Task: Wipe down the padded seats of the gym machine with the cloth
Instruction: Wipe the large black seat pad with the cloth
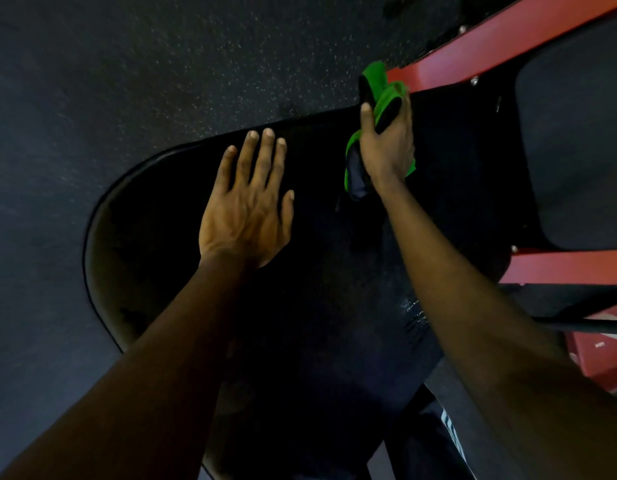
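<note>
Green cloth gripped in right hand on black seat, left hand flat, fingers spread.

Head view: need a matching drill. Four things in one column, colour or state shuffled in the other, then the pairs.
Column A
1. left hand
2. right hand
3. cloth
4. machine frame

Column B
a. red
b. green
c. laid flat on the seat pad, fingers straight
d. fingers curled round the cloth

Pairs: 1-c, 2-d, 3-b, 4-a
</note>
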